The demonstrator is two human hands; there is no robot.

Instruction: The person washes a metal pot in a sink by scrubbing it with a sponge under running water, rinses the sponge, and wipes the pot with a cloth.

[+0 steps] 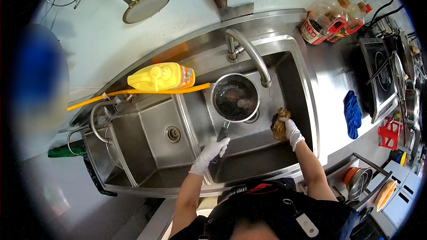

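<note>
My left hand [211,154], in a white glove, is closed around the dark handle [223,134] of a metal saucepan [256,100]. The pan sits in the right sink basin [240,149], tilted so that I look into it, with dark liquid and a brownish lump inside. In my right hand [292,132], also gloved in white, is a yellow-brown, rough-textured scrubber [280,125]. That hand is low in the basin, right of the pan and apart from it. A curved faucet [255,60] reaches over the basin, and an orange hose [178,90] ends at the pan's rim.
A yellow pump jug [155,78] lies behind the left basin [155,140]. A cleaver [227,4] and a strainer [147,7] are at the wall. Bottles [318,24] stand at the back right, with a blue cloth [352,114] and a cooktop [380,73] further right.
</note>
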